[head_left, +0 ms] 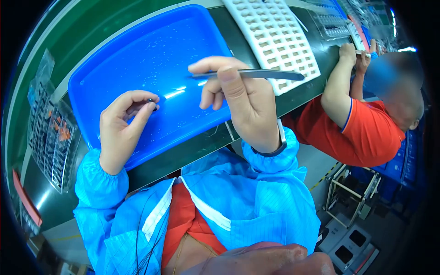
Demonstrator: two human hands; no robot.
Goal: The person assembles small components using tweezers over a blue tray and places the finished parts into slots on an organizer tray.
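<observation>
My left hand (124, 123) is above the left part of a blue tray (211, 25), thumb and fingertips pinched on a small black part (150, 100). The fingers hide most of that part, so I cannot tell its kind. To its right, my right hand (243, 101) grips a long slim dark tool (270, 74) between thumb and index finger. The tool lies nearly level, its rounded end pointing right and its narrow end left, apart from the black part. Whether it is a knife or tweezers I cannot tell. Tiny pale specks dot the tray floor.
A white foam tray (275, 36) with rows of slots lies beyond my right hand. Clear plastic trays (55, 142) with orange bits stand at the left. A co-worker in a red shirt (362, 133) works at the right, near a metal-framed stool (350, 192).
</observation>
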